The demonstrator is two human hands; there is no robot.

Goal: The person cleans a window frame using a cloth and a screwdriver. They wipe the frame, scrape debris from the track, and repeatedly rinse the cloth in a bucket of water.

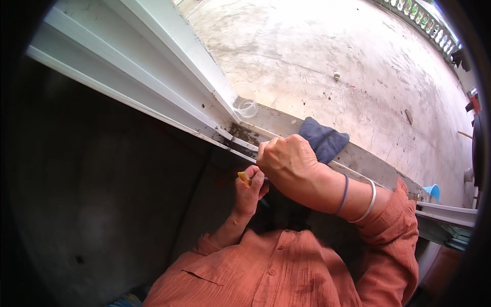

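Observation:
My right hand [289, 158] is closed in a fist over the track of a white sliding frame [179, 110], and its fingers hide whatever they grip. Below it and to the left, my left hand [248, 190] is closed around a slim object with a yellow end [244, 178]; its kind cannot be made out. Dark dirt [244, 134] lies in the track just beyond my right knuckles. A folded dark grey cloth [323, 139] rests on the sill, right behind my right hand.
A clear plastic cup [246, 107] stands by the frame's corner on the sill. Outside spreads a pale concrete floor [317, 46] with scattered debris, bordered by a balustrade [427, 23]. A light blue container [432, 192] is at the right. The near side is in deep shadow.

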